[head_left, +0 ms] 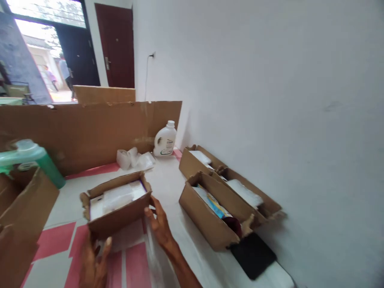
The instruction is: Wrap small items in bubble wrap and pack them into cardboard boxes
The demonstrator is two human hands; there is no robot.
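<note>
Both hands hold a small open brown cardboard box (117, 208) with clear plastic packets inside, low at about 7 o'clock on the white and red surface (168, 176). The right hand (160, 226) grips its right corner with fingers curled on it; the left hand (94, 260) cups the near left edge. A second torn brown cardboard box (210, 220) sits at 4 o'clock, a white detergent bottle (165, 139) at 12

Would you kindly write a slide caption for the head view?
Both hands, left hand and right hand, grip an open cardboard box on a pink-and-white table.
</note>
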